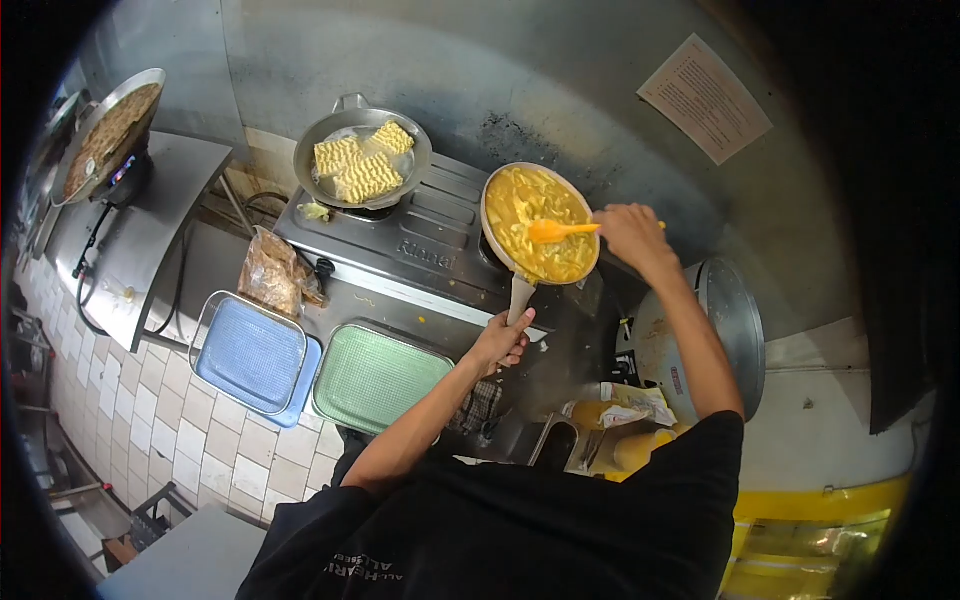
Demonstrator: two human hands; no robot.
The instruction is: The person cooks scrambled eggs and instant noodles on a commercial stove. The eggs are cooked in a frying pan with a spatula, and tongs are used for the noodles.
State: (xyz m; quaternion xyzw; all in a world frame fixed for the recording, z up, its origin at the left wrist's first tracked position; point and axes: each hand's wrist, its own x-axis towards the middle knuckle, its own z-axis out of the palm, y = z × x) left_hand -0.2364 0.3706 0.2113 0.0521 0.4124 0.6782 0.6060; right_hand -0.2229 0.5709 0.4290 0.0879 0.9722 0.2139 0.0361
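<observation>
My left hand [500, 342] is wrapped round the pale handle [520, 298] of a frying pan on the right side of the stove. Yellow-orange food in sauce, with pale pieces in it, fills the pan [486, 222]. An orange spatula [550, 232] dips into the food. My right hand [632, 236] is closed on the spatula's handle, just past the pan's right rim. To the left, a metal wok [306, 172] on the other burner holds 3 blocks of instant noodles [368, 178] in liquid.
A blue basket tray [250, 355] and a green one [380, 380] stand at the counter's front edge, beside a plastic bag [270, 275] of brown food. A large pot [735, 330] stands right; another wok [115, 135] sits far left. Yellow packets [640, 403] lie near my right elbow.
</observation>
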